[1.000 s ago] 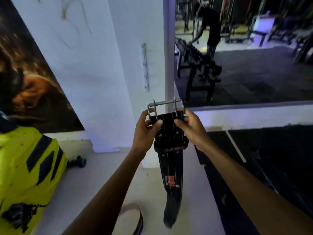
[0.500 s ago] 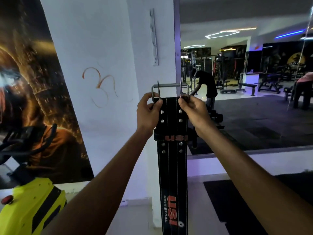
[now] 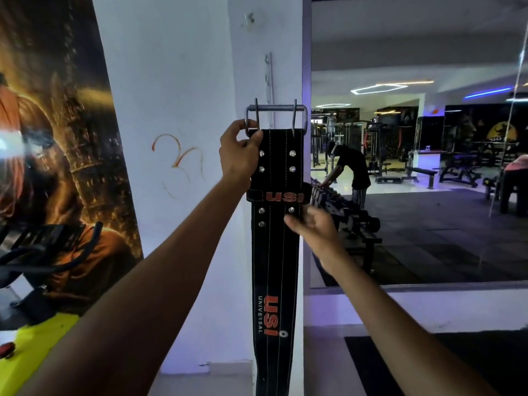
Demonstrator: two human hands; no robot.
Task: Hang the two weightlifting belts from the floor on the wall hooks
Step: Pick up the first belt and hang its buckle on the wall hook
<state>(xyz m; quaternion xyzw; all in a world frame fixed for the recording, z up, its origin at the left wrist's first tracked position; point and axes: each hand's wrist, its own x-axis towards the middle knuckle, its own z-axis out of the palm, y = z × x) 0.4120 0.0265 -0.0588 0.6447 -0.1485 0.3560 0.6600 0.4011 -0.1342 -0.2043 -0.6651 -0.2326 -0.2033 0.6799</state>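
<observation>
Belt (image 3: 274, 252) hangs down the middle of the frame, black with white stitching and orange "USI" lettering, its metal buckle (image 3: 275, 117) at the top and its tail running out of sight at the bottom edge. My left hand (image 3: 238, 155) grips the upper left corner, thumb and fingers closed around the left side of the buckle and the strap just under it, so the weight of the belt hangs from this hand. My right hand (image 3: 313, 224) is lower, at the belt's right edge just below the keeper loop (image 3: 278, 195); the fingers are loosely curled and partly spread, fingertips touching the edge by the rivets without clamping it. The buckle's two prongs stand upright against the top bar.

Behind the buckle, slightly above it, a narrow metal hook rail (image 3: 268, 78) is fixed upright on the white pillar (image 3: 177, 81). The buckle sits just below the rail's lower end; I cannot tell whether it touches the rail. A dark poster (image 3: 57, 138) fills the left side of the frame. To the right, a large mirror (image 3: 414, 167) shows the gym floor, and a yellow machine (image 3: 31, 338) sits at the lower left.
</observation>
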